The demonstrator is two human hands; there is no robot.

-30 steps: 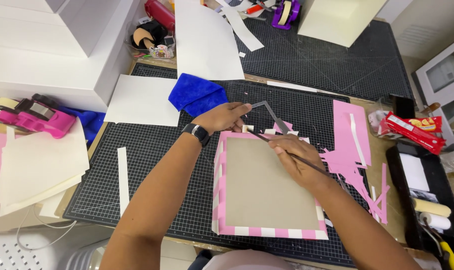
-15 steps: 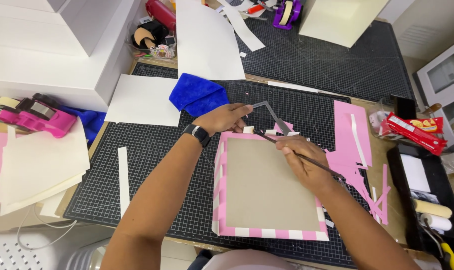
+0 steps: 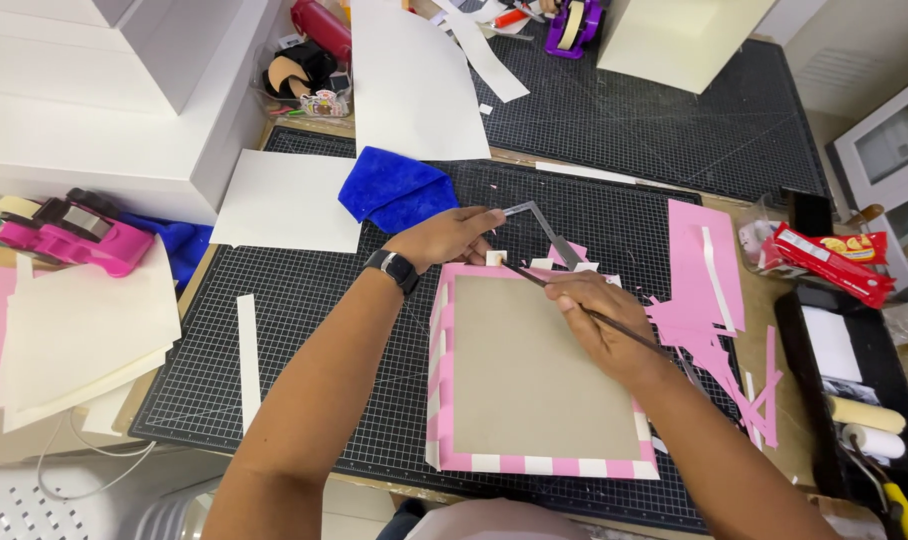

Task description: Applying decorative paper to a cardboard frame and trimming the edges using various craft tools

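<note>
My left hand [image 3: 444,238] pins the square [image 3: 546,228] at the board's [image 3: 529,375] far edge, right hand [image 3: 599,325] gripping the knife [image 3: 574,305]; pink-striped wrap folded on three sides, far flap untrimmed.

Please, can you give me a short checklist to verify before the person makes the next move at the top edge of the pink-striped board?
1. Left hand presses the metal square ruler at the board's top edge: ok.
2. Right hand grips the thin dark tool like a pen, tip toward the ruler: ok.
3. Left fingertips away from the tool tip: cannot tell, they are close together.
4. Pink-striped board lies flat on the cutting mat: ok.
5. Pink paper scraps lie right beside the right wrist: not ok, they crowd the work area.
6. Blue cloth is apart from the board: ok.
</note>
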